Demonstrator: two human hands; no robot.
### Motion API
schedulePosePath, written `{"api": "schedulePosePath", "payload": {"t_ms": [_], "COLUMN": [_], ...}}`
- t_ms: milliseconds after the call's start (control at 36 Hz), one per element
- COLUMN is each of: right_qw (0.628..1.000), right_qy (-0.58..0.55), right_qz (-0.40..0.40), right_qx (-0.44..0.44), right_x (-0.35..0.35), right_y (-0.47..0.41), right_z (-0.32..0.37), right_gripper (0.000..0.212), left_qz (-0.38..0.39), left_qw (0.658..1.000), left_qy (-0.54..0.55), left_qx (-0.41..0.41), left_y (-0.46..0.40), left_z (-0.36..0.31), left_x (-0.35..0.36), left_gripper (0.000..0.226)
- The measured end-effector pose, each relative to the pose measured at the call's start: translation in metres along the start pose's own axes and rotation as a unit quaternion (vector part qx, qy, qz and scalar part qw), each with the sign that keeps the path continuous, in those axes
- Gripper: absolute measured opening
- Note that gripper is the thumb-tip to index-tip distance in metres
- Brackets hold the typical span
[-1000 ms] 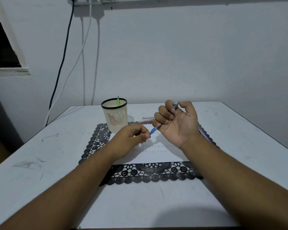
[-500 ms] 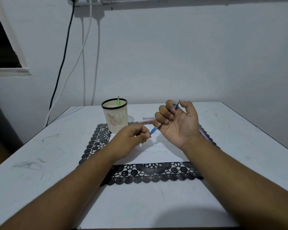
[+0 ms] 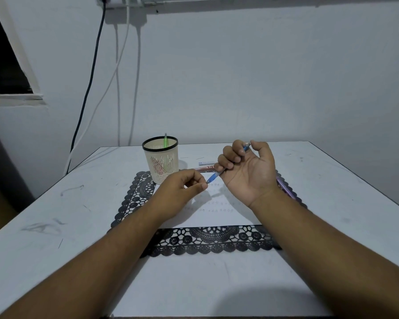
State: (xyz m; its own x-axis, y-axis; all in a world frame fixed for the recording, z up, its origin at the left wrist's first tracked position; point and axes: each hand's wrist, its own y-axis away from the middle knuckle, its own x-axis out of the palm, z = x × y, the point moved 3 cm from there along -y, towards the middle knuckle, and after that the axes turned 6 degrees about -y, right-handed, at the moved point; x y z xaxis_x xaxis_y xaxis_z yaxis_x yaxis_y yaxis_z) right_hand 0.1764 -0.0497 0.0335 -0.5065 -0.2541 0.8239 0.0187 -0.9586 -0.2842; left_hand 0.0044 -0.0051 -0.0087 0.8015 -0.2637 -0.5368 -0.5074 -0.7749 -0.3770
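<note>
My right hand (image 3: 249,173) is turned palm up above the paper and grips a blue pen (image 3: 213,177). Its fingers curl round the barrel, and the thumb rests on the pen's top end. The pen slants down to the left. My left hand (image 3: 180,192) has its fingers curled, with thumb and forefinger pinching at the pen's lower tip. Whether anything thin sits between those fingertips is too small to tell. Under both hands lies a white sheet of paper (image 3: 217,212) with faint writing.
The sheet lies on a black lace mat (image 3: 207,242) on a white table (image 3: 55,226). A cream mesh pen cup (image 3: 162,166) holding a green pen (image 3: 165,140) stands at the mat's back left. A red-brown marker (image 3: 204,168) lies behind my hands, a purple pen (image 3: 285,189) right. Cables (image 3: 85,100) hang on the wall.
</note>
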Motion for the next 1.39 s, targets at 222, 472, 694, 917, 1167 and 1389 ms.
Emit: {"api": "schedulePosePath", "payload": {"t_ms": [222,472,694,917,1167,1389], "right_qw": [1.0,0.999,0.998,0.998,0.998,0.996], "right_qy": [0.016,0.035,0.049,0.039,0.033,0.041], "right_qz": [0.008,0.02,0.042,0.041,0.051,0.061], "right_qx": [-0.006,-0.002,0.001,0.009,0.032,0.045], "right_x": [0.0001,0.0008,0.0017,0.0003,-0.0004,-0.0014], "right_y": [0.0003,0.0005,0.0015,0.0006,0.0,0.0004], "right_z": [0.0008,0.0016,0.0029,0.0032,0.0067,0.0072], "right_gripper": [0.029,0.027,0.027,0.028,0.029,0.028], "left_qz": [0.002,0.006,0.014,0.021,0.047,0.051], "left_qw": [1.0,1.0,1.0,0.998,0.998,0.996], "left_qy": [0.001,-0.005,0.02,0.046,0.048,0.067], "left_qx": [-0.003,-0.004,-0.019,-0.026,-0.019,-0.015], "left_y": [0.0007,0.0002,0.0004,0.0026,0.0033,0.0031], "left_z": [-0.0017,0.0009,0.0045,0.0029,-0.0005,-0.0005], "left_x": [0.0003,0.0006,0.0009,0.0009,0.0026,0.0029], "left_gripper": [0.016,0.016,0.016,0.013,0.015,0.013]}}
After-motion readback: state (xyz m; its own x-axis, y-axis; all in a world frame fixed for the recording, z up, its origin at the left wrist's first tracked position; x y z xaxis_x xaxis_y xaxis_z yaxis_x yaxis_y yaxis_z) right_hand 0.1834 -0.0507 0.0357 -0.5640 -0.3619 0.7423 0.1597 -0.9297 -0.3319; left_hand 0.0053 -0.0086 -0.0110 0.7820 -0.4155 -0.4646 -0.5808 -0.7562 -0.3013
